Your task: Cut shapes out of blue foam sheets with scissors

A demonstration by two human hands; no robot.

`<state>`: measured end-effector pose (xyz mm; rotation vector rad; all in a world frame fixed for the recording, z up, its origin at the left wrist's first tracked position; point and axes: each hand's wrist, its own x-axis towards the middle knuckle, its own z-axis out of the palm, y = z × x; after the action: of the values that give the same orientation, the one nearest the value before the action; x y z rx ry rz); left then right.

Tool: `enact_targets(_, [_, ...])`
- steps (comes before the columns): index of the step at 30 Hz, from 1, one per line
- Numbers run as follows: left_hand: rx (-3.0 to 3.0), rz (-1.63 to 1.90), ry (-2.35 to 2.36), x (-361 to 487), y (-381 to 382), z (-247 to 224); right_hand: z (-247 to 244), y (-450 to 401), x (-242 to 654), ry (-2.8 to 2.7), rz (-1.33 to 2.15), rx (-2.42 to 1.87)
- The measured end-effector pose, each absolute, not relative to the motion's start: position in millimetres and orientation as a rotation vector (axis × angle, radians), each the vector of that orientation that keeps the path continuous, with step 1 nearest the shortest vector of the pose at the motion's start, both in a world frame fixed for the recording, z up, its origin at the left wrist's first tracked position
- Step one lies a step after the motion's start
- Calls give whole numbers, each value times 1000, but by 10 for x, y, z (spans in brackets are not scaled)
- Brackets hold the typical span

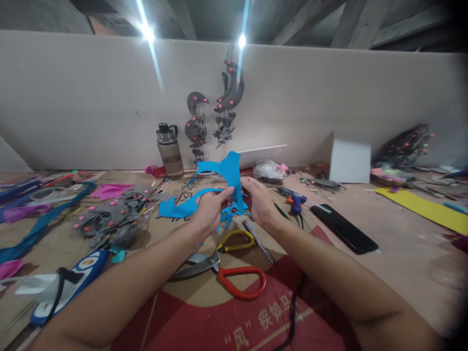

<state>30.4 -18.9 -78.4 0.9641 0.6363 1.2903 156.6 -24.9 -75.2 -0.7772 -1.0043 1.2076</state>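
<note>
1. Grey pieces (113, 214) with pink and orange dots lie heaped left of the scissors (216, 258); we could scatter them with a low leftward sweep.
2. Beyond and left of the scissors, we have a water bottle (171, 158) standing upright.
3. Beyond the scissors, our left hand (211, 208) has its thumb clamped on the blue sheet (231, 176).
4. That sheet is held up beyond the scissors; we judge its narrow curved band could crease or tear under an uneven pull.
5. Our right hand (259, 202) curls at its right edge, also beyond the scissors; we cannot tell whether it pinches.
6. Just right of the scissors lies a silver pen (259, 241); both obstruct us if we lower the sheet towards ourselves.
7. Farther right of the scissors, we see a glue gun (297, 201), then a black phone (343, 229).
</note>
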Motion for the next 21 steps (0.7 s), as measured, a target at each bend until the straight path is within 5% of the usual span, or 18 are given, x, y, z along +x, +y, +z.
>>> enact_targets(21, [906, 1328, 618, 67, -26, -518, -716, -250, 1625, -1171, 971, -945])
